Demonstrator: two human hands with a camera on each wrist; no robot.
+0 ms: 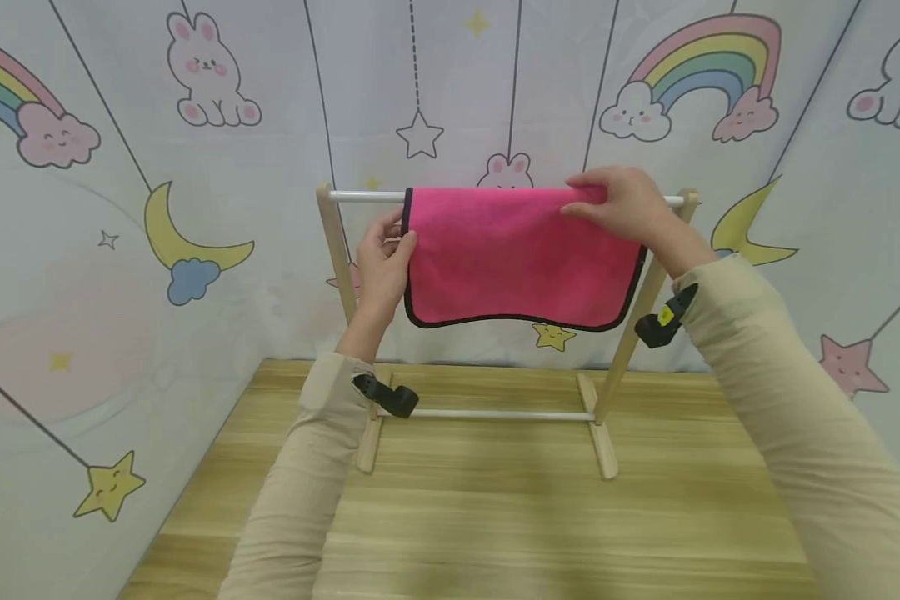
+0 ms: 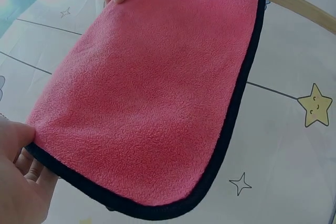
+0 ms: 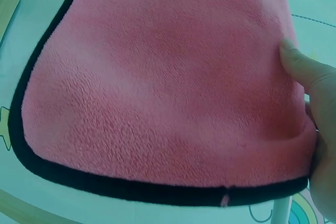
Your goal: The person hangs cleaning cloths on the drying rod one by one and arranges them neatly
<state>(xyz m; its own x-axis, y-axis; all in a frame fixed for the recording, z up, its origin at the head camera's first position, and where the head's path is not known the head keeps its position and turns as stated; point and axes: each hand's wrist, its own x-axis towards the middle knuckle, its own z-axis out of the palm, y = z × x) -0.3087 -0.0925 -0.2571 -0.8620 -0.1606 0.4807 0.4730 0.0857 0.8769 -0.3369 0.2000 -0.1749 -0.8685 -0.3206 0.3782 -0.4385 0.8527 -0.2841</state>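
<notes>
A pink fleecy towel (image 1: pixel 521 258) with a black bound edge hangs folded over the white top bar (image 1: pixel 367 197) of a small wooden rack (image 1: pixel 337 250). My left hand (image 1: pixel 384 271) pinches the towel's left edge just below the bar, thumb in front and fingers behind, as the left wrist view also shows. At the top right, my right hand (image 1: pixel 630 204) holds the towel near the bar. Its thumb (image 3: pixel 302 66) lies on the front face; the other fingers go behind the cloth and are partly hidden in the right wrist view.
The rack's feet (image 1: pixel 600 450) and lower white rod (image 1: pixel 487 414) stand on a wood-grain table (image 1: pixel 480 517). Close behind hangs a pale cloth backdrop (image 1: pixel 285 167) printed with rabbits, stars, moons and rainbows. Another sheet of it runs along the left side.
</notes>
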